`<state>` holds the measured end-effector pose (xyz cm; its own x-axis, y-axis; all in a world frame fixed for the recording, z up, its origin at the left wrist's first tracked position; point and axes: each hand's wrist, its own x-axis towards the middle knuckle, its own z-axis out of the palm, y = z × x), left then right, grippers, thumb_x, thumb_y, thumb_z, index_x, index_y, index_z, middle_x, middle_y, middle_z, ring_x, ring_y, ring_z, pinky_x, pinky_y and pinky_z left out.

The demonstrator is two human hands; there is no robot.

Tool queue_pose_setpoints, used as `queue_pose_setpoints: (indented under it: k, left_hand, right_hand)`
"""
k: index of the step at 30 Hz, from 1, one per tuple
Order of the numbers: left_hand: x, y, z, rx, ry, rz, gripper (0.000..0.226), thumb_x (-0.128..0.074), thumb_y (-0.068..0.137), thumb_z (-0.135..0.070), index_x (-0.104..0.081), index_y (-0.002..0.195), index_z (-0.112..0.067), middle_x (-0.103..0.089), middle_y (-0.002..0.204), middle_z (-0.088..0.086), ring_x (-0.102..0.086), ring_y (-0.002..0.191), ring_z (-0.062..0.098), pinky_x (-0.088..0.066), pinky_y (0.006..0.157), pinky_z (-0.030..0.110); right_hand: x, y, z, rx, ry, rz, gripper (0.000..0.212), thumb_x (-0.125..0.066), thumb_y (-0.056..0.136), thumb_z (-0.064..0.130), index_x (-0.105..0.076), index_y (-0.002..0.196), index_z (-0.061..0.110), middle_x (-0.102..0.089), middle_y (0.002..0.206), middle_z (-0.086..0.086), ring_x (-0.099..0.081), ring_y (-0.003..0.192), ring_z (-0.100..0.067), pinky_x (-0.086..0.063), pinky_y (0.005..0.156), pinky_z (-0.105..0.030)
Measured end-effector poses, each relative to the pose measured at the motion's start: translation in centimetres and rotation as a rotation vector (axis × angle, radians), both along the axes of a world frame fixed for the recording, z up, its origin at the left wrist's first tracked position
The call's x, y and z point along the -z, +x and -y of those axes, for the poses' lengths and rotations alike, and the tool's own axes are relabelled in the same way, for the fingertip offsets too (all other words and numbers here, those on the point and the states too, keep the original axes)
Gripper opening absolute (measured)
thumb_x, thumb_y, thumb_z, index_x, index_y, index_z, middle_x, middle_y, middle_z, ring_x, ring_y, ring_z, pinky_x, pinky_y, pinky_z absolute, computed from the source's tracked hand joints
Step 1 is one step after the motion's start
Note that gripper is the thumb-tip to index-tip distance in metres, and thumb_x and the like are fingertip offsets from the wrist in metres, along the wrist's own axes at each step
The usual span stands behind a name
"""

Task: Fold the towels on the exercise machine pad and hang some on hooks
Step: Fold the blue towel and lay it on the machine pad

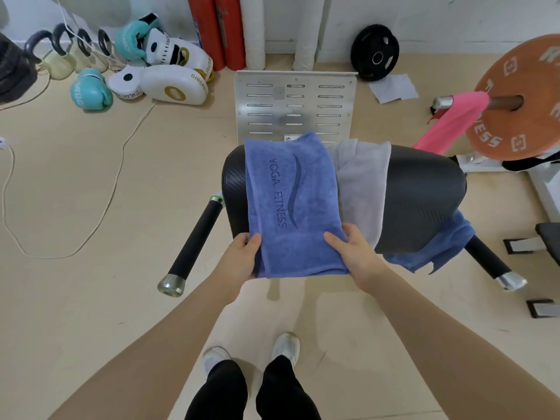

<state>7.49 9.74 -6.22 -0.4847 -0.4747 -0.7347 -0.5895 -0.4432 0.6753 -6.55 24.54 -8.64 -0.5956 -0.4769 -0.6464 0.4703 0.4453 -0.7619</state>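
Both hands, left (242, 256) and right (353, 253), pinch the blue towel's (292, 201) near corners, thumbs on top. Its long axis runs away across the pad (424, 192), toward the far edge.

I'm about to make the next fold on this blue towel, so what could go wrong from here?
1. The blue towel overlaps the grey towel; pulling it with the left hand and right hand could drag the grey one off the curved pad.
2. The second blue towel already hangs off the pad's near edge and may slip to the floor.
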Motion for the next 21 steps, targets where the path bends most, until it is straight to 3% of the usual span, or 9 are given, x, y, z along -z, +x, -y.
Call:
queue_pose_setpoints:
  k: [2,4,6,8,11,13,15,18,21]
  left_hand:
    - [-1.2,0.6,-0.8,0.013,-0.044,-0.073,0.026,-0.050,0.092,-0.039,-0.041,0.114,-0.027,-0.056,0.105,-0.010,-0.060,0.088,0.009,-0.052,0.051,0.017]
    - [-2.4,1.3,-1.2,0.062,-0.080,-0.200,0.049,-0.061,0.087,-0.026,-0.031,0.124,-0.037,-0.051,0.109,-0.020,-0.060,0.094,0.008,-0.055,0.059,0.020]
    - [-3.3,1.8,-1.5,0.092,-0.068,-0.277,0.066,-0.059,0.089,-0.010,-0.024,0.134,-0.044,-0.047,0.113,-0.027,-0.059,0.100,0.009,-0.059,0.069,0.028]
    - [-4.8,1.9,-1.6,0.106,-0.036,-0.263,0.058,-0.050,0.092,-0.002,-0.037,0.136,-0.038,-0.048,0.121,-0.019,-0.061,0.098,0.012,-0.060,0.073,0.032]
    - [-7.3,2.3,-1.1,0.131,0.076,-0.153,0.036,-0.037,0.092,0.000,-0.066,0.108,-0.015,-0.058,0.117,0.005,-0.063,0.085,0.016,-0.058,0.061,0.023]
    - [-8.1,2.7,-0.3,0.143,0.199,-0.166,0.042,-0.028,0.087,0.003,-0.067,0.101,-0.004,-0.062,0.111,0.012,-0.064,0.087,0.022,-0.058,0.063,0.025]
    - [-8.7,2.5,0.1,0.128,0.261,-0.175,0.047,-0.024,0.083,0.008,-0.069,0.097,0.000,-0.063,0.112,0.016,-0.066,0.086,0.027,-0.060,0.066,0.031]
    - [-8.7,1.6,0.7,0.186,0.269,-0.189,0.052,-0.036,0.093,0.008,-0.078,0.071,-0.016,-0.070,0.098,0.010,-0.072,0.071,0.018,-0.057,0.055,0.024]
    - [-9.2,0.5,1.7,0.452,0.099,-0.227,0.034,-0.049,0.091,0.002,-0.068,0.099,-0.025,-0.074,0.093,-0.008,-0.070,0.090,0.010,-0.056,0.074,0.020]
  right_hand:
    - [-1.3,0.4,-0.7,-0.021,-0.048,-0.071,0.062,-0.056,0.092,0.025,-0.021,0.143,0.024,-0.048,0.129,0.005,-0.059,0.099,-0.011,-0.050,0.066,-0.018]
    - [-3.0,0.7,-1.2,-0.122,-0.079,-0.213,0.066,-0.055,0.092,0.020,-0.015,0.144,0.029,-0.040,0.126,0.019,-0.052,0.103,-0.003,-0.048,0.068,-0.011]
    - [-4.5,0.8,-1.5,-0.267,-0.068,-0.388,0.049,-0.052,0.093,0.011,-0.031,0.133,0.031,-0.040,0.123,0.021,-0.048,0.103,0.002,-0.042,0.072,-0.002]
    - [-6.4,0.8,-1.4,-0.327,-0.045,-0.409,0.026,-0.048,0.092,0.005,-0.052,0.108,0.025,-0.050,0.112,0.015,-0.049,0.101,-0.005,-0.039,0.072,0.001]
    - [-8.9,0.6,-1.8,-0.402,-0.012,-0.138,0.026,-0.043,0.090,0.004,-0.064,0.081,0.018,-0.056,0.094,0.000,-0.051,0.085,-0.016,-0.043,0.065,-0.012]
    - [-10.6,0.2,-2.3,-0.447,-0.017,0.069,0.027,-0.040,0.082,0.006,-0.066,0.086,0.013,-0.056,0.100,-0.008,-0.052,0.083,-0.023,-0.048,0.061,-0.022]
    - [-11.5,-0.4,-2.9,-0.491,-0.050,0.153,0.040,-0.037,0.068,0.000,-0.063,0.096,0.008,-0.056,0.104,-0.009,-0.056,0.084,-0.025,-0.052,0.057,-0.023]
    - [-11.3,-1.0,-2.7,-0.526,-0.036,0.010,0.039,-0.042,0.077,-0.009,-0.060,0.106,0.011,-0.059,0.100,-0.005,-0.059,0.083,-0.019,-0.054,0.060,-0.020]
    - [-9.7,-1.7,-1.5,-0.422,0.048,-0.223,0.019,-0.055,0.086,0.004,-0.061,0.103,0.011,-0.063,0.085,-0.004,-0.058,0.076,-0.018,-0.049,0.064,-0.025]
